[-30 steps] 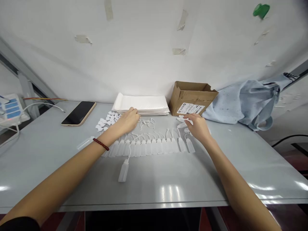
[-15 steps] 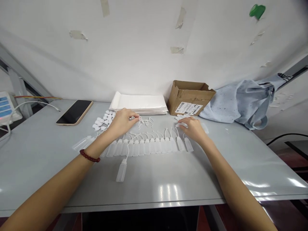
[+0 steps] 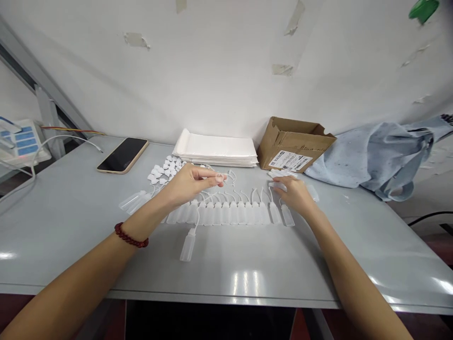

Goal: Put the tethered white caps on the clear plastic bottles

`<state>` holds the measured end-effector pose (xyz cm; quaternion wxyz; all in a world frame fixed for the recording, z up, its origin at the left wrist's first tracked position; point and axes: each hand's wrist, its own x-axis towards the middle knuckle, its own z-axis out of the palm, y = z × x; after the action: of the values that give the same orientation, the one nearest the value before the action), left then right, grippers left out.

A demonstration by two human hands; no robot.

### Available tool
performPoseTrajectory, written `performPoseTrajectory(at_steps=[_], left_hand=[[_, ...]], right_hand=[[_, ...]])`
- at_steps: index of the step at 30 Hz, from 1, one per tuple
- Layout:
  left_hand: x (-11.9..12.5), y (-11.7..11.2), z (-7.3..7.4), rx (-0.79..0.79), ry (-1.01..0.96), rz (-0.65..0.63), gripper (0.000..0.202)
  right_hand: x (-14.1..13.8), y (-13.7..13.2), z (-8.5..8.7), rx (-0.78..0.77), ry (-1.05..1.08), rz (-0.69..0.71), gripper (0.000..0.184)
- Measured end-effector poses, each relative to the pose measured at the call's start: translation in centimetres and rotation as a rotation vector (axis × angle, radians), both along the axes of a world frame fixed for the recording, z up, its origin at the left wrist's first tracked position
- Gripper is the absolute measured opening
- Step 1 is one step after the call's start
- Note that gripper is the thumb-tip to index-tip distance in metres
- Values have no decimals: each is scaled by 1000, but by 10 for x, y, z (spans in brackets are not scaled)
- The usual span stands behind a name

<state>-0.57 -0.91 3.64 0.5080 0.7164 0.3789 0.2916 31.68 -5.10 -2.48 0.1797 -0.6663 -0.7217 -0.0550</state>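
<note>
- Left hand (image 3: pixel 193 185): thumb and fingertips pinched together on a small pale piece (image 3: pixel 219 176), too small to identify.
- Right hand (image 3: pixel 294 190): fingers curled down onto a pale heap (image 3: pixel 283 174); whether they grip anything, I cannot tell. Hands well apart.
- Row of bottles (image 3: pixel 233 215): at four o'clock from the left hand, between eight and nine from the right.
- Lone bottle (image 3: pixel 187 246): six o'clock from the left hand.
- Cords (image 3: pixel 232 175): three o'clock, just beside the left hand.
- Caps (image 3: pixel 166 168): ten o'clock from the left hand; phone (image 3: pixel 123 155) farther out that way.
- Envelopes (image 3: pixel 219 147): one o'clock from the left hand.
- Box (image 3: pixel 300 140): twelve from the right hand; cloth (image 3: pixel 361 156) at two.
</note>
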Motion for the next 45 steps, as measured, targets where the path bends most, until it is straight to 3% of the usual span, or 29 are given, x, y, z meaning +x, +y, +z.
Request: performPoseTrajectory(at_steps=[3,7,9,12,16,22,26,34,38,45], left_hand=[[0,0,-3,-55,-60,1,22],[3,-6,-2,-45,9,25,24],[5,-11,0,-16,69,11,29],[9,-18,2,18,121,-50,34],[13,-24,3,12,189,-127,34],[15,-27,-4,16,235,-257,24],[16,-30,-5,19,253,-306,23],[13,-26,-6,-209,196,-387,23],[12,-25,-7,-363,169,-367,28],[14,-27,0,-486,170,-364,31]], right_hand=[[-4,-3,6,84,21,1,23],[-24,-16,22,414,132,42,21],[-40,-26,29,496,173,109,22],[-66,-39,31,492,184,241,25],[-93,-50,25,374,232,432,35],[-109,-58,22,339,191,547,36],[-111,-59,21,357,130,579,35],[-111,-63,17,345,120,613,49],[-111,-63,16,345,144,596,48],[-114,-64,15,359,170,608,48]])
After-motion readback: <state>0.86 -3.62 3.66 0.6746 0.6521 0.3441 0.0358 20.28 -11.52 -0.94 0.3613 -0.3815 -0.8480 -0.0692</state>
